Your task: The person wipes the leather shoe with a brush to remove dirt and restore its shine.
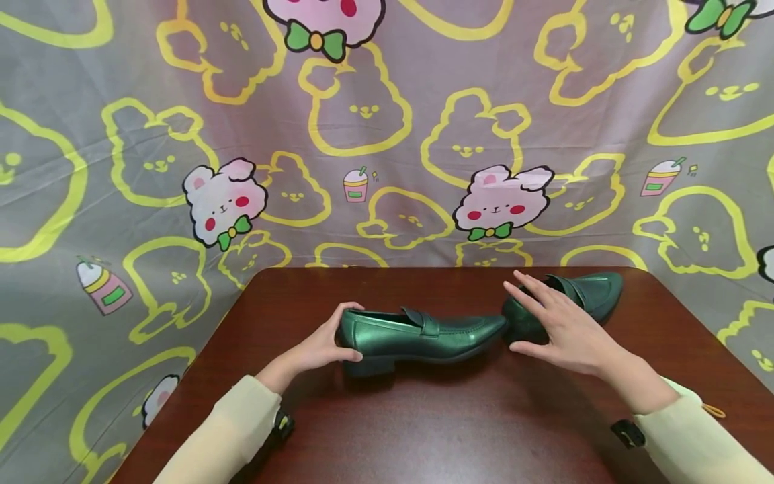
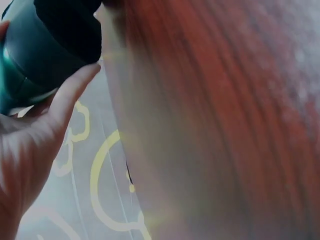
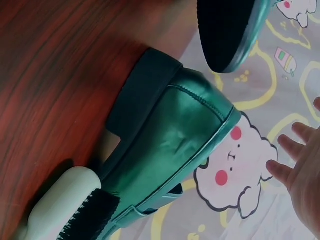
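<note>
Green shoe (image 1: 423, 341) clamped in your left hand (image 1: 320, 345): hold it level; your right hand (image 1: 565, 333), spread wide, grips nothing.

The shoe (image 1: 423, 341) in the fingers of your left hand (image 1: 316, 346) is metallic green with a black sole; the second shoe (image 1: 598, 296), just beside the fingers of your right hand (image 1: 571, 336), matches that green. Beneath your fingers the table (image 1: 459, 417) is reddish brown, streaked with darker grain. Beyond them, the grey cloth (image 1: 417, 74) carries yellow animal outlines and pinkish-white faces (image 1: 504, 200) with red cheeks and green bows. Apart from your right fingers, the white brush (image 3: 65, 195) has black bristles (image 3: 92, 215).
</note>
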`<state>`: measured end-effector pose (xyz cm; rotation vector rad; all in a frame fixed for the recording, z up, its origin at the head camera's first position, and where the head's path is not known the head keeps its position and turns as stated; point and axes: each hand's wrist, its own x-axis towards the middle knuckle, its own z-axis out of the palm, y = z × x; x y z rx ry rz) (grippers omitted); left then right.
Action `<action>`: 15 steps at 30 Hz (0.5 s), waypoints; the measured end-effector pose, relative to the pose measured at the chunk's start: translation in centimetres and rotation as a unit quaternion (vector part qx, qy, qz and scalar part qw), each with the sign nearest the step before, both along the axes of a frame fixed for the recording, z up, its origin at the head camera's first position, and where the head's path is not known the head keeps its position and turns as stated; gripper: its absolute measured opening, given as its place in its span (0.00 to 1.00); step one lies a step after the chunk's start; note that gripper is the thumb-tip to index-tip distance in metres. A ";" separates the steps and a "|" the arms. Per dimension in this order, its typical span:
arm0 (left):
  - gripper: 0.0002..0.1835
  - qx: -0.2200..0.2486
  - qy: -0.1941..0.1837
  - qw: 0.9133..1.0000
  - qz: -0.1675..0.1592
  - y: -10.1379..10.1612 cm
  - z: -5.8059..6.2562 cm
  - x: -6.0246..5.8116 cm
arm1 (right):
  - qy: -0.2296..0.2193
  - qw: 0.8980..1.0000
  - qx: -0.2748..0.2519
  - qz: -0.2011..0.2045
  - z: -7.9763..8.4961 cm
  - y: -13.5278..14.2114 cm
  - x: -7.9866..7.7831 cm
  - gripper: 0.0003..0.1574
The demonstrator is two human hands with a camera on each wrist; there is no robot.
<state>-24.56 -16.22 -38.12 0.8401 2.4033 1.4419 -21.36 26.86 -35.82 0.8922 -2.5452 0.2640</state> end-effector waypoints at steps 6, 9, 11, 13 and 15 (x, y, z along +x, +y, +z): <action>0.42 0.022 -0.097 0.995 -0.018 -0.2 -1.9 -1.2 | 0.009 1.000 0.003 0.015 0.1 -0.1 0.2 0.58; 0.41 0.035 -0.139 0.989 -0.039 0.0 -2.5 -1.6 | 0.012 1.000 0.002 0.016 0.1 0.2 0.3 0.58; 0.41 0.044 -0.158 0.985 -0.047 0.1 -2.7 -1.8 | 0.011 1.000 -0.001 0.013 0.0 0.5 0.3 0.58; 0.42 0.053 -0.175 0.982 -0.053 0.2 -2.9 -1.9 | 0.012 1.000 -0.003 0.011 -0.1 0.8 0.3 0.58; 0.43 0.061 -0.189 0.979 -0.054 0.2 -2.9 -2.0 | 0.010 1.000 -0.005 0.008 -0.1 1.1 0.3 0.58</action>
